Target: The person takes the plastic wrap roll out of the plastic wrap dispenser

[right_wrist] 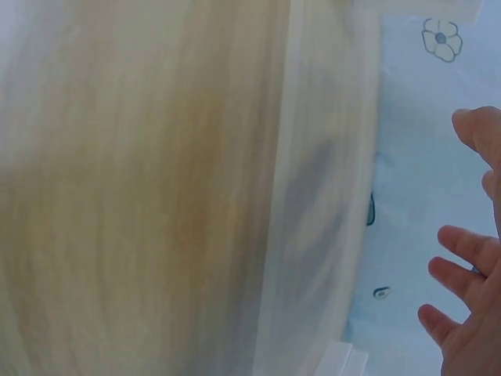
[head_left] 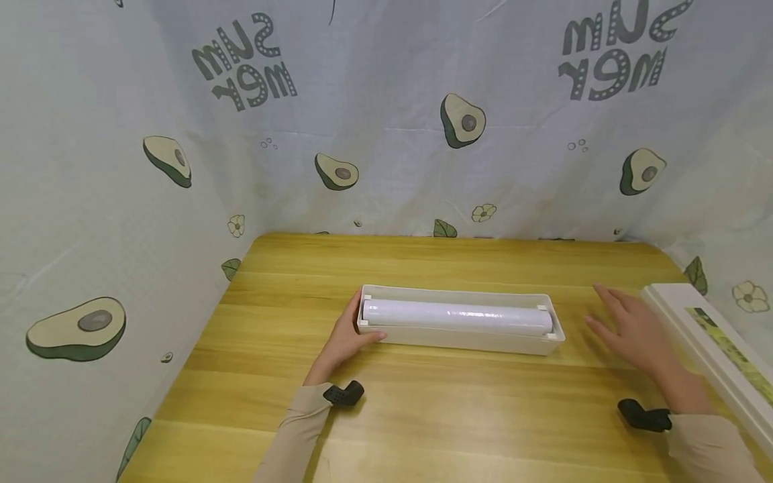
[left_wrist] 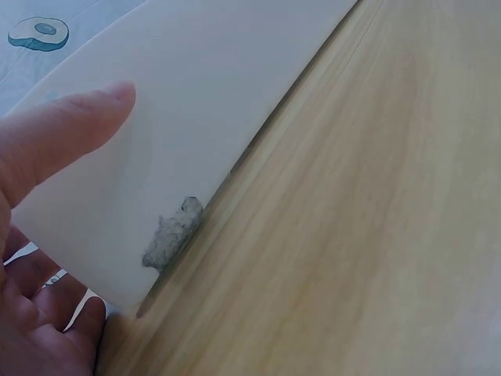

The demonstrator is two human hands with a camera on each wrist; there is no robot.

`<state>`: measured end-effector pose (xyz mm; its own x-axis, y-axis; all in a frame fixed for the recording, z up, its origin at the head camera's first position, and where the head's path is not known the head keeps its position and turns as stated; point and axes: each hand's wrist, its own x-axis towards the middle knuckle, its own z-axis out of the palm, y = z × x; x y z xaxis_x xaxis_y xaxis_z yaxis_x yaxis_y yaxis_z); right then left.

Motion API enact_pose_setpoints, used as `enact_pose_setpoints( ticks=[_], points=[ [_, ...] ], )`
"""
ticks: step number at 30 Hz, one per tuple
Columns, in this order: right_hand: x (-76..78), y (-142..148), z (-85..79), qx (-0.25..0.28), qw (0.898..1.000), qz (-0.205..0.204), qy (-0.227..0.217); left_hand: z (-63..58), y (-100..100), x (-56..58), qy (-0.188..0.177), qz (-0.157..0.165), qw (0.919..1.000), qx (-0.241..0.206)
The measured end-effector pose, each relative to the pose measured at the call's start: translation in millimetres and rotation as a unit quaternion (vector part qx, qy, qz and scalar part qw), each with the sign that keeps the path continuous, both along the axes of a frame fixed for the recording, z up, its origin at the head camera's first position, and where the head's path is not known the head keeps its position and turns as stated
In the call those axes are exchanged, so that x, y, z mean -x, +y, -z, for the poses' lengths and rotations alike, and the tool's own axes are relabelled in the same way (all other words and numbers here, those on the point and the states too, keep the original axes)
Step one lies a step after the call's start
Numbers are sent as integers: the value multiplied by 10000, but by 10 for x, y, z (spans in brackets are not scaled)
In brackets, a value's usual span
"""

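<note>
A long white box (head_left: 465, 337) lies on the wooden table with its top uncovered. Inside it a roll of cling film (head_left: 453, 315) stretches almost from end to end. My left hand (head_left: 347, 339) holds the box by its left end, thumb along the front wall and fingers around the end. In the left wrist view, the thumb (left_wrist: 78, 129) lies over the white box wall (left_wrist: 196, 94), which has a grey patch low down. To the right of the box, my right hand (head_left: 637, 332) hovers with fingers spread, holding nothing.
A long white lid (head_left: 670, 302) with a green printed label lies slanted along the right side of the table (head_left: 423, 409). A curtain (head_left: 386, 121) printed with avocados hangs behind the table and at both sides.
</note>
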<state>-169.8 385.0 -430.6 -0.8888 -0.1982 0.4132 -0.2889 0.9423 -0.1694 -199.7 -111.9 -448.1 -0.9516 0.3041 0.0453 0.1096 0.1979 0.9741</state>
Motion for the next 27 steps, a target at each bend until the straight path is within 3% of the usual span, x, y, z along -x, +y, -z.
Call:
enact_pose_setpoints(
  ticks=[21,27],
  points=[
    [34,-168,-49,43,9989,-382,285,-13,2,-8,47,-20,10000,21],
    [24,-212,-68,12,9987,-444,265,165,-5,83,91,-80,9999,-46]
  ],
)
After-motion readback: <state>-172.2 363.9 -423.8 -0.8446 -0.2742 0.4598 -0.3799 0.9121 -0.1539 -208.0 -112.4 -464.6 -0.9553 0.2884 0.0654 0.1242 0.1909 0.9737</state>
